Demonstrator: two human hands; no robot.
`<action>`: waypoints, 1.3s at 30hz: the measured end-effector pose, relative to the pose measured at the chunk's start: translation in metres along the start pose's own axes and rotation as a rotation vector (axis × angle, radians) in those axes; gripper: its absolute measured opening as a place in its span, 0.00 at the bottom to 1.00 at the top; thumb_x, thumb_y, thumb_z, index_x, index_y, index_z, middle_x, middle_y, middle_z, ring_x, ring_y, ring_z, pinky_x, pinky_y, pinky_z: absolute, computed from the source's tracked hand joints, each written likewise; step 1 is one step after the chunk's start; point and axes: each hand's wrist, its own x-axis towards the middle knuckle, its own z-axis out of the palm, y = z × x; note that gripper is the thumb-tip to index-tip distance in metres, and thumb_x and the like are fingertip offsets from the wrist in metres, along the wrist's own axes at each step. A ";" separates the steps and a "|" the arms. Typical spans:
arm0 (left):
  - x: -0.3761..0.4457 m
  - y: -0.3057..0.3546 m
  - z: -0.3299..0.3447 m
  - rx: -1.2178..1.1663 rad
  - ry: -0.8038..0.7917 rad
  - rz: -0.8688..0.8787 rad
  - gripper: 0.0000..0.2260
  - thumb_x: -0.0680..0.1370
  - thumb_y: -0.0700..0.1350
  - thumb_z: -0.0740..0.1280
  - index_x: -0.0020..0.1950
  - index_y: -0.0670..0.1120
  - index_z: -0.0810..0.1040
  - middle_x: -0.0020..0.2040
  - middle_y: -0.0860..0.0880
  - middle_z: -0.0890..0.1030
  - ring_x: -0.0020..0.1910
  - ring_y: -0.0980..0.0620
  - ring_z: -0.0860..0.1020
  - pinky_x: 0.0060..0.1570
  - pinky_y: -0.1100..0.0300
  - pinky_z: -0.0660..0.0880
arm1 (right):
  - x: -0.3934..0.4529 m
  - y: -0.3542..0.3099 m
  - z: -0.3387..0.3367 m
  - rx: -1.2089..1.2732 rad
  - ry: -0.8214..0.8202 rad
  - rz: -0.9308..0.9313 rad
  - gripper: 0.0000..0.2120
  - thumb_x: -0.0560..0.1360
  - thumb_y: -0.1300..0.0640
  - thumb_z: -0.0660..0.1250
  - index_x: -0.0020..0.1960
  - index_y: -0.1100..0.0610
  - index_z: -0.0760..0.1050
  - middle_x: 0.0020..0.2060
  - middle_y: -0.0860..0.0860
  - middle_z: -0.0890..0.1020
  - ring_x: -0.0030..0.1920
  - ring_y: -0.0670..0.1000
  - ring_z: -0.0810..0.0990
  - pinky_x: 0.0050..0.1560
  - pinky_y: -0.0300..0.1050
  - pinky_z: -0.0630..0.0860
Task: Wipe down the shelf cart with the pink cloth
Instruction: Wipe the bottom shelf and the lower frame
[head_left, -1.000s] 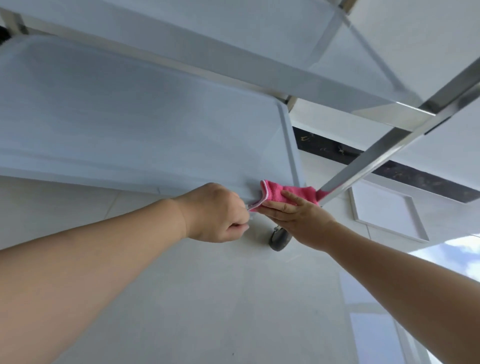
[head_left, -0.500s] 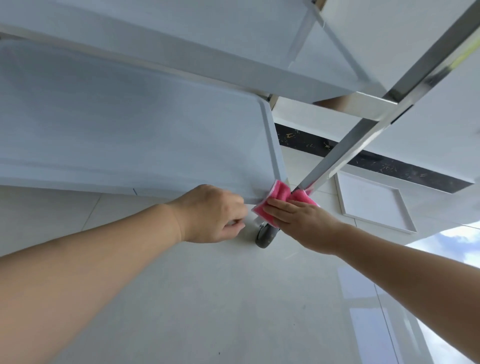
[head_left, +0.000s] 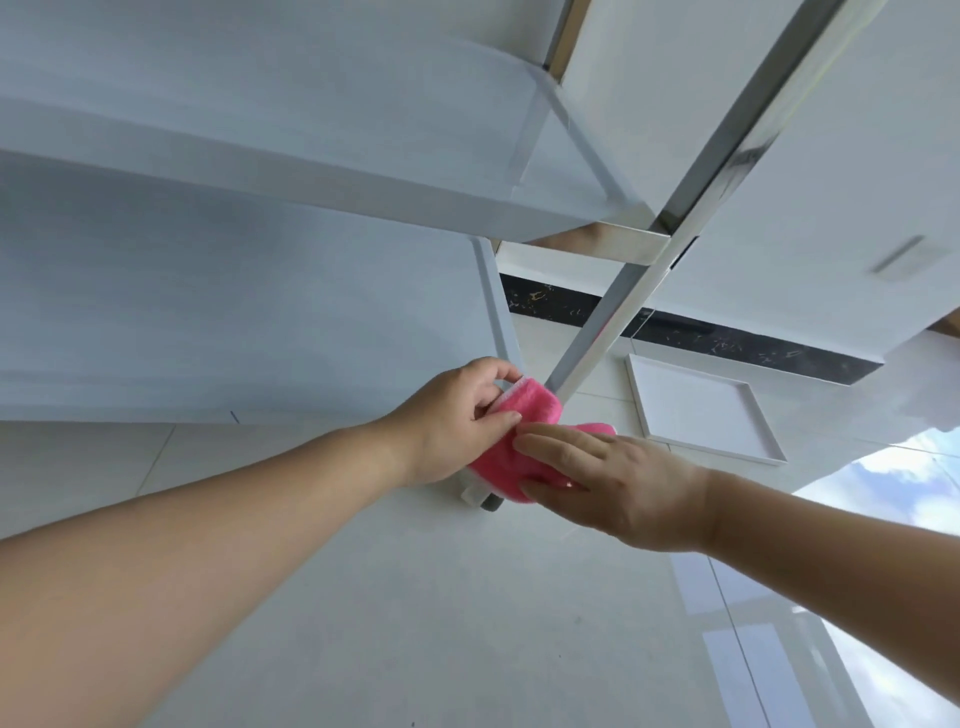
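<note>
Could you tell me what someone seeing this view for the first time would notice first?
The bright pink cloth stands out at centre, at the corner of the cart's lower shelf, where the shiny metal post comes down. The left hand pinches its upper edge, while the right hand lies flat over its lower part. A white tray lies on the pale tiled floor to the right.

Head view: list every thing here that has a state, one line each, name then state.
pink cloth: folded around the cart's lower corner, held by both hands.
left hand: fingers pinching the cloth's upper edge.
right hand: flat, pressing on the cloth.
lower shelf: bare.
metal post: leaning in this wide view, its foot behind the cloth.
caster wheel: mostly hidden under the cloth.
white tray: flat on the floor, empty.
</note>
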 end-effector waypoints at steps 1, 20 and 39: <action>0.001 0.004 0.001 -0.010 0.020 0.027 0.13 0.78 0.42 0.63 0.62 0.50 0.68 0.46 0.49 0.83 0.45 0.49 0.81 0.51 0.47 0.77 | -0.003 -0.001 -0.001 0.007 -0.005 0.015 0.14 0.79 0.63 0.56 0.53 0.62 0.81 0.54 0.63 0.80 0.58 0.59 0.75 0.52 0.46 0.75; 0.004 0.039 0.009 0.328 0.024 0.405 0.17 0.77 0.38 0.63 0.41 0.58 0.60 0.31 0.59 0.66 0.31 0.60 0.62 0.33 0.72 0.65 | -0.008 0.021 0.019 0.920 -0.244 0.917 0.07 0.69 0.57 0.69 0.40 0.47 0.72 0.32 0.43 0.70 0.32 0.44 0.68 0.38 0.40 0.69; 0.086 0.055 0.043 0.220 0.515 0.195 0.27 0.68 0.53 0.71 0.65 0.49 0.70 0.60 0.50 0.69 0.58 0.54 0.71 0.57 0.63 0.69 | -0.066 0.099 -0.034 0.914 0.672 1.176 0.20 0.70 0.72 0.67 0.42 0.45 0.77 0.40 0.44 0.83 0.44 0.48 0.82 0.53 0.45 0.77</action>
